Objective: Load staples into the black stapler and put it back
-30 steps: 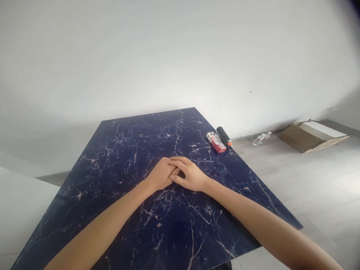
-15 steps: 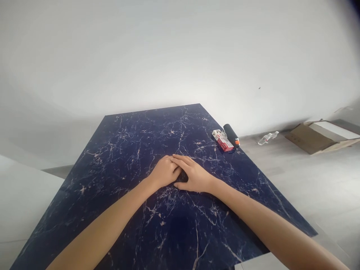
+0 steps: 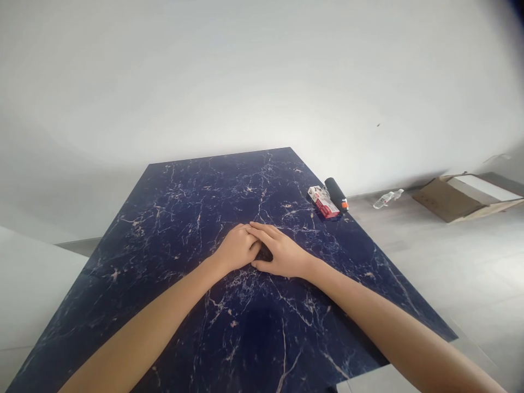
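My left hand [image 3: 237,246] rests on the dark blue marble-patterned table [image 3: 172,218], its fingers curled under and its thumb pointing right. No object shows in it, though its fingertips are hidden. Laid partly across its knuckles are the outstretched fingers of my right hand [image 3: 284,254], which is open and holds nothing. The right thumb is apart from those fingers and reaches towards the left thumb, framing a small dark gap of tabletop. Both forearms come in from the lower corners of the view.
A red and white box [image 3: 323,202] lies near the table's right edge beside a black cylinder [image 3: 335,195] with an orange mark. On the floor to the right are clear plastic bottles [image 3: 383,200] and an open cardboard box [image 3: 448,199]. A pale wall [image 3: 229,76] stands behind the table.
The view has shifted very slightly, so everything sits a little higher and further left. My hands keep the same pose on the table.
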Available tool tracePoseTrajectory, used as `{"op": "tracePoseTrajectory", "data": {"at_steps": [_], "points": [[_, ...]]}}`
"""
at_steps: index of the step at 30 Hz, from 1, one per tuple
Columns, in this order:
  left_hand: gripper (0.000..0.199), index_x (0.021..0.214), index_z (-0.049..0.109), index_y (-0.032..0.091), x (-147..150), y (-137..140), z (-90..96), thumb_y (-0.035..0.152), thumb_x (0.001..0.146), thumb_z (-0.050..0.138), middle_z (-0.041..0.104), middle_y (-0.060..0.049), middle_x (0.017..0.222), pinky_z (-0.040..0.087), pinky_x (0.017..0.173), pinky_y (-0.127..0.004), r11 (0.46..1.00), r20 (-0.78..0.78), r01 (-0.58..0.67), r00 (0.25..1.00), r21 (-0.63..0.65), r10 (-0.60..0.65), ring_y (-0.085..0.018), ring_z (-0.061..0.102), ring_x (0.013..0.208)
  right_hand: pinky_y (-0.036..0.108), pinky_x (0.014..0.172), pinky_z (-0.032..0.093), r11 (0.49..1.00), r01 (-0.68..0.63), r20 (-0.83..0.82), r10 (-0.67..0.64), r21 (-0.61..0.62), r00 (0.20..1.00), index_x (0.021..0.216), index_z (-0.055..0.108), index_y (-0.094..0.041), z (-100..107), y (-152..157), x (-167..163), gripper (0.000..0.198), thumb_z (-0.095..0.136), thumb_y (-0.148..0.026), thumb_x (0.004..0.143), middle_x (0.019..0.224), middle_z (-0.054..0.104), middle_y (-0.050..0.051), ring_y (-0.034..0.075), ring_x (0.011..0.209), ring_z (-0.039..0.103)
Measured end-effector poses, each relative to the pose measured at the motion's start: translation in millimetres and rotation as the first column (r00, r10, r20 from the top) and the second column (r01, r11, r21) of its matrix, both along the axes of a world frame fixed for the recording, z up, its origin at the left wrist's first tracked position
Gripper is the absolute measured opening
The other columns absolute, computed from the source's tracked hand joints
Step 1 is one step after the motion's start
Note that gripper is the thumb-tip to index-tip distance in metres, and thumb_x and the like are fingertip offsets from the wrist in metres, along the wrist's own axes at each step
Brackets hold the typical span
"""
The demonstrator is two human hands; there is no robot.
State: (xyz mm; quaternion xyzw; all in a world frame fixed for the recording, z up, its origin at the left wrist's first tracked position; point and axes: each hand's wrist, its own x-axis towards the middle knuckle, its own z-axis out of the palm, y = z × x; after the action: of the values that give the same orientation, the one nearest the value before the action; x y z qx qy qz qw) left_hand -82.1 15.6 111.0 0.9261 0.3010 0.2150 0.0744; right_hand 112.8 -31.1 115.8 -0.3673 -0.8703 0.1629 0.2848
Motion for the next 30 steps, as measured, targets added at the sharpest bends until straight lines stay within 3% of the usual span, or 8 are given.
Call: {"op": "tracePoseTrajectory", "data": {"at_steps": [18, 30], "points": [[0.027, 0.088, 0.074, 0.019, -0.5, 1.7, -0.3, 0.015, 0.099, 0.05, 0.074, -0.007, 0.096, 0.053, 0.092, -0.045, 0.999, 0.026, 0.014, 1.0, -0.032, -0.013, -0.025, 0.066, 0.096, 0.059, 0.119, 0.04, 0.999, 0.033, 0.064, -0.033, 0.006, 0.997, 0.163, 0.025, -0.027, 1.0, -2.9, -1.5, 0.085, 0.069, -0.037, 0.092, 0.166, 0.033, 0.013, 0.035, 0.151, 0.035], [0.028, 0.09, 0.074, 0.018, -1.4, -2.1, 3.9, 0.015, 0.101, 0.048, 0.074, -0.007, 0.094, 0.053, 0.087, -0.044, 0.999, -0.008, 0.017, 1.0, -0.042, -0.017, -0.023, 0.066, 0.091, 0.058, 0.119, 0.04, 0.999, 0.027, 0.096, -0.028, 0.019, 0.995, 0.163, 0.028, -0.025, 2.0, -4.0, -0.8, 0.078, 0.065, -0.037, 0.095, 0.166, 0.034, 0.013, 0.034, 0.15, 0.038]]}}
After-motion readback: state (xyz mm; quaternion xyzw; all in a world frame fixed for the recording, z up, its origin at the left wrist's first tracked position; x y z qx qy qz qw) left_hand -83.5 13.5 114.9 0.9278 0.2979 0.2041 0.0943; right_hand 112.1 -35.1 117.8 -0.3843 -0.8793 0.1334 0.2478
